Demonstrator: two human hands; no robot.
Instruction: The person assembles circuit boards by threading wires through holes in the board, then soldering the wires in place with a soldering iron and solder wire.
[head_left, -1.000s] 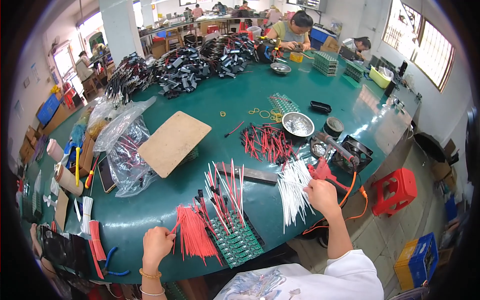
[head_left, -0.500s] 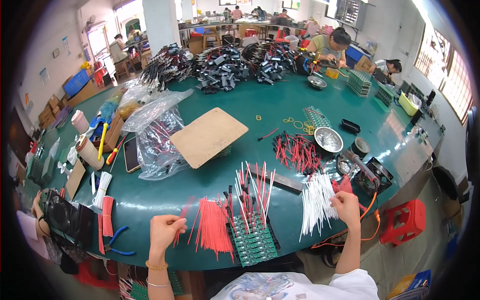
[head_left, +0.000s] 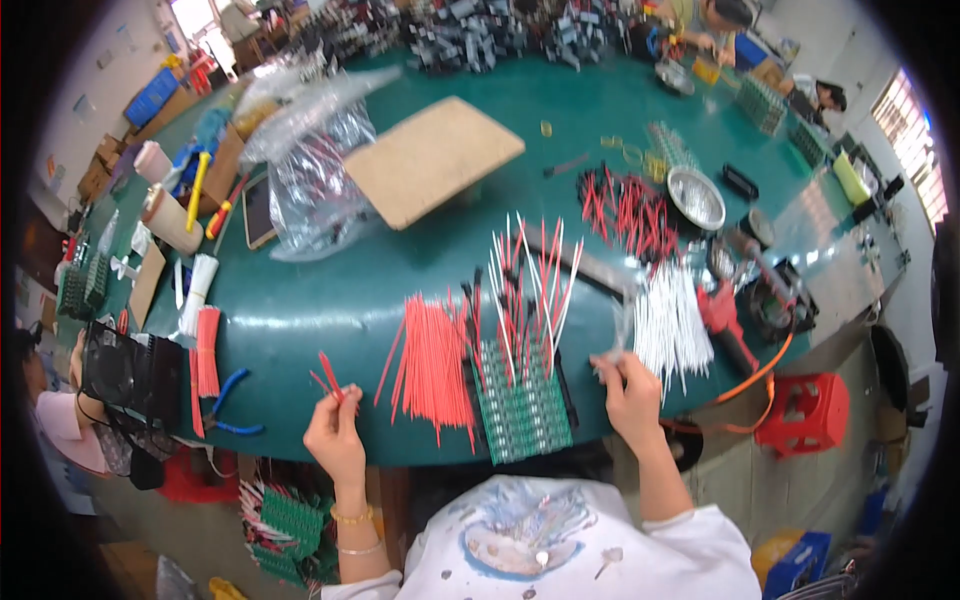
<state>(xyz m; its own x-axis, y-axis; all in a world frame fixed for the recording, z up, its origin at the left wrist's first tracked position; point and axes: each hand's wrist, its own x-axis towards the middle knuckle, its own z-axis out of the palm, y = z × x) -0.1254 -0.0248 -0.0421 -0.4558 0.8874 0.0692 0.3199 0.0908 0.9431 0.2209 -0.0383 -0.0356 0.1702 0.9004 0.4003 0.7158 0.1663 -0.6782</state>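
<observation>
Two bare hands work over the green bench (head_left: 285, 370) in the head view. The left hand (head_left: 338, 420) pinches a few short red strands (head_left: 329, 375) between thumb and fingers, their ends fanned upward. The right hand (head_left: 625, 385) is closed at the fingertips on some pale strands (head_left: 622, 325), too blurred to count. Between the hands lies a panel of green circuit boards (head_left: 522, 405), with red and white wires (head_left: 548, 285) and black connectors rising from its far part. Just left of the panel is a loose heap of red strands (head_left: 433, 360); a heap of white strands (head_left: 672, 325) lies right of it, beyond the right hand. A dark bar (head_left: 590, 268) sits behind, near the white heap. Farther left, blue-handled pliers (head_left: 232, 405) rest beside a tied red bundle (head_left: 207, 350). A tan board (head_left: 440, 160) and a metal bowl (head_left: 696, 198) stand farther back.
</observation>
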